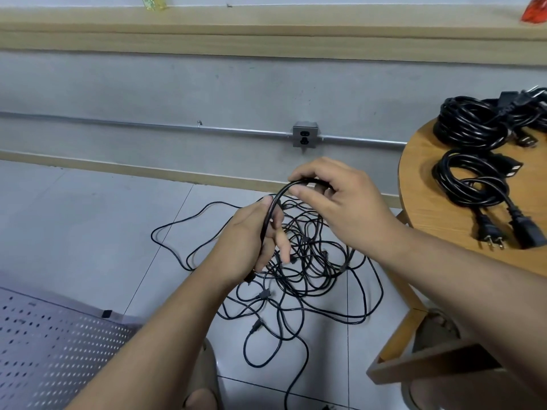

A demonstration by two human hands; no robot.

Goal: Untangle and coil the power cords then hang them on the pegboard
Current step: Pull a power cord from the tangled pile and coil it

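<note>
**Item 1. My left hand (254,235).** Fingers curled round a black power cord (276,199), with one end of the cord poking out below my palm. I judge it is held low as the anchor, so a loop can be laid against it.

**Item 2. My right hand (334,202).** Thumb and forefinger pinch the same cord at the top of its arc, and the other fingers are loosely bent. It is placed there to lead the cord round into a first turn. The coil looks barely begun.

**Item 3. Tangle of cords (299,267).** Thin black leads heaped on the tiled floor (88,217), directly beneath both hands. Several small connectors show among the loops. The cord I hold runs down toward the heap, but I cannot tell whether it is free of the knot.

**Item 4. Round wooden table (429,208), to my right.** It appears to serve as the holding place for finished work.
- A large coil (470,122) sits at the far side.
- A smaller coil (473,182) sits nearer me.
- Their plugs (492,233) trail toward the table's near edge.
- More cord lies behind, cut off by the frame.

**Item 5. Perforated metal panel (44,335), lower left.** Possibly the pegboard, though I cannot be sure. Hanging is, by my reckoning, a step not yet reached.

**Item 6. Containers proper.** No box, bin or basket is in view. The table alone gathers the coils.

**Item 7. Wall socket (306,134).** Mounted on a metal conduit, beyond the tangle.
</note>
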